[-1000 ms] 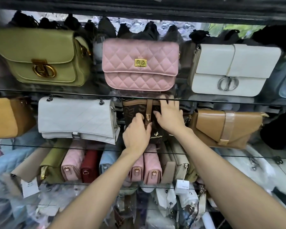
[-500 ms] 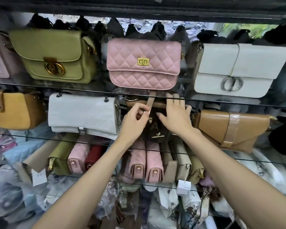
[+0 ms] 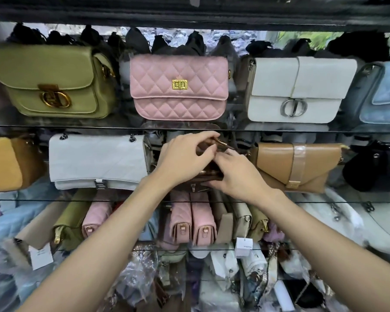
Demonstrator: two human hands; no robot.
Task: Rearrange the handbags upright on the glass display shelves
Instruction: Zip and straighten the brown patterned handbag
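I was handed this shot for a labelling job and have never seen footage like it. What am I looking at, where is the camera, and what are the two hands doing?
There is no machine here. The camera is worn on a person's head and looks forward and down, so the two bare arms reaching in from below are the wearer's own.

In front are glass display shelves full of handbags. The top shelf holds an olive green bag, a pink quilted bag and a white bag, all upright. On the shelf below stand a pale grey quilted bag and a tan envelope bag.

Between those two, both hands work on a dark brown bag, mostly hidden behind them. The left hand pinches its strap or clasp near the top; the right hand grips its body lower down.
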